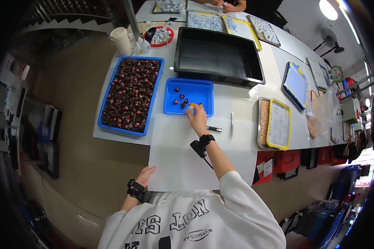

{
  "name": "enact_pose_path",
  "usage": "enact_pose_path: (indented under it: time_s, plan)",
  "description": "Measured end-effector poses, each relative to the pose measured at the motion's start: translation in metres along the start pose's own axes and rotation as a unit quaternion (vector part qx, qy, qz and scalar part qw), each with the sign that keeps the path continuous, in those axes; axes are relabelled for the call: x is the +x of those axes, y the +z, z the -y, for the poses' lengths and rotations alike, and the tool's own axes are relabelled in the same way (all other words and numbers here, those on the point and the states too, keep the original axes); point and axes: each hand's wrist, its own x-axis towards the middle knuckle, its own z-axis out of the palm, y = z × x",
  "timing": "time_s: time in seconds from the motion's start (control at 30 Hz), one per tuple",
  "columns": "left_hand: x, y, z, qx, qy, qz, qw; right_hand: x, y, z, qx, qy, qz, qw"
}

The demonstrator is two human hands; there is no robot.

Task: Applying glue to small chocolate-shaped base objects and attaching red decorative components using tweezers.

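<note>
The small brown pieces (183,101) lie scattered on the floor of a shallow blue tray (199,88); they are dark, lumpy and marked with pink. The right hand (198,117) is at that tray's near edge, thumb and fingertips closed together on a small pale item (190,109), its kind unclear at this size. The left hand (145,176) is at the near left edge of a white sheet (187,157); whether its fingers grip cannot be told. To the left stands a larger blue tray (156,93) filled with similar pieces. Beyond is a deep black tray (218,58); a black pen (214,129) lies just beside the right wrist.
</note>
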Motion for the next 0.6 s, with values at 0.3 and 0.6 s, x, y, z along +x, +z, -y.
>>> enact_pose_path:
  time_s: [0.3, 0.6]
  plan:
    - [0.012, -0.007, 0.000, 0.005, -0.037, -0.017, 0.999, 0.040, 0.002, 0.000, -0.136, 0.088, -0.012, 0.987]
    - [0.018, -0.013, -0.003, -0.006, -0.042, 0.009, 0.999, -0.061, -0.228, 0.235, 0.540, -0.229, -0.014, 0.810]
